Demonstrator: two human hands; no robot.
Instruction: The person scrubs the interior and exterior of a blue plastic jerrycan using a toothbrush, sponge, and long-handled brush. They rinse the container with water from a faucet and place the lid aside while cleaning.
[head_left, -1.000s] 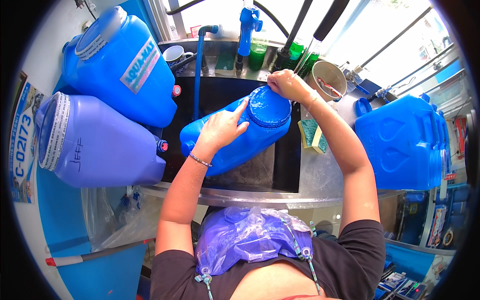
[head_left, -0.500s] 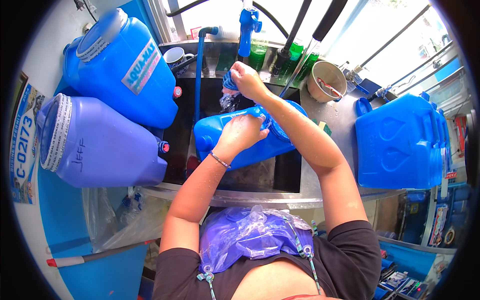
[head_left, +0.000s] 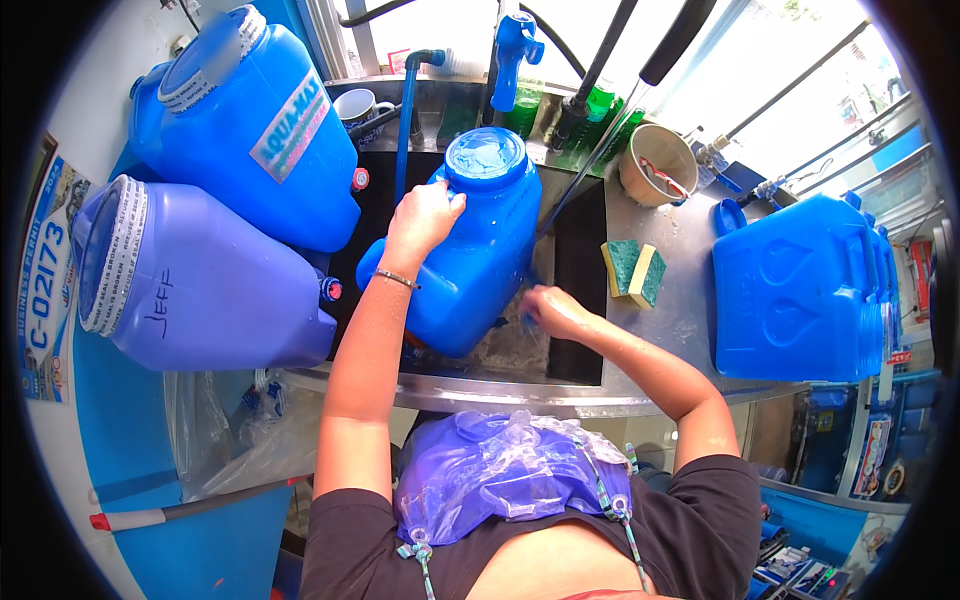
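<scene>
Wide downward view from the head (left camera of 2), close above the sink (head_left: 560,398)

The blue jug (head_left: 485,255) I grip with my left hand (head_left: 425,220) is smooth plastic with a wet, glossy lid (head_left: 487,153); the purple jug (head_left: 225,290) by the sink's (head_left: 580,270) left edge looks closer to matt. Past the right edge, my sponges (head_left: 620,262) show rough green scouring faces and yellow foam against shiny metal counter (head_left: 690,310).
</scene>
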